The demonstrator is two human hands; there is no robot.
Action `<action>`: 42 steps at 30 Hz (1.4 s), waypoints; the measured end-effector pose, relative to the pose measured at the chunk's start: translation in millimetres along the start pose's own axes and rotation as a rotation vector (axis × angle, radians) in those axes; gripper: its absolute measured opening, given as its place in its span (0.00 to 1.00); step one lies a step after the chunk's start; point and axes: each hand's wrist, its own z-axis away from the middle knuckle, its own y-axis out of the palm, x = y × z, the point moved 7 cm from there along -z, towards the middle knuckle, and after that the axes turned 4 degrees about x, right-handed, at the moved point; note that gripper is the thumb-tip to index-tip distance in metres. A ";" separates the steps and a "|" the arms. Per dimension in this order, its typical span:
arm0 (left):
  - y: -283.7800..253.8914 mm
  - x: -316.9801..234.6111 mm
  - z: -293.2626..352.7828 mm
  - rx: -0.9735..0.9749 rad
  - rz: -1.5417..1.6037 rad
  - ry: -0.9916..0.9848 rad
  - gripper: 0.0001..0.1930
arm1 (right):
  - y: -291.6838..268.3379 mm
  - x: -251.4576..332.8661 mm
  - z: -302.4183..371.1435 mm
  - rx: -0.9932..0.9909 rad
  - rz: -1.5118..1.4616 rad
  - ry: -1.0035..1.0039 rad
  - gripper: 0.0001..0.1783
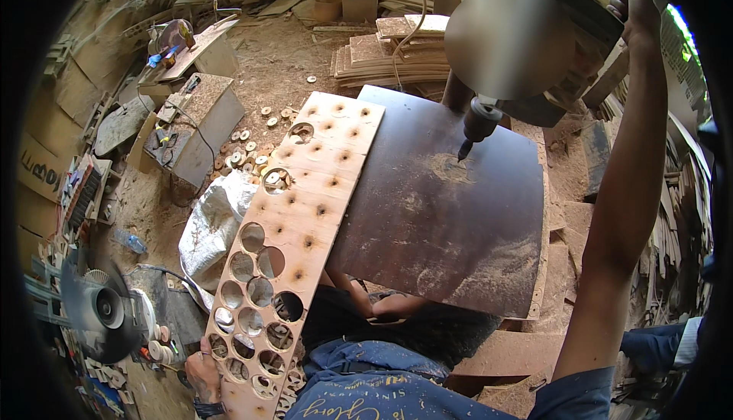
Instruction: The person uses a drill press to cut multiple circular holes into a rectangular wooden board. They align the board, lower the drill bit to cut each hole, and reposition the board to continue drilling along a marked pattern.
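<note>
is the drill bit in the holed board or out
Out: the drill bit sits over the dark table, right of the holed board.

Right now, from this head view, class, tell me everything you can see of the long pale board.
The pale board is long, flat and rectangular, and looks like wood. Large round holes crowd its lower half; two more sit near its upper left edge. Small, dark, scorched-looking spots dot the uncut part. It lies slanted, far end toward the right, alongside the dark worktable; whether it rests on that is unclear. The left hand holds its near left edge.
</note>
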 end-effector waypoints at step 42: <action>31.1 -33.3 -11.3 0.110 0.044 0.159 0.34 | -28.6 16.6 78.9 -0.129 -0.250 -0.113 0.21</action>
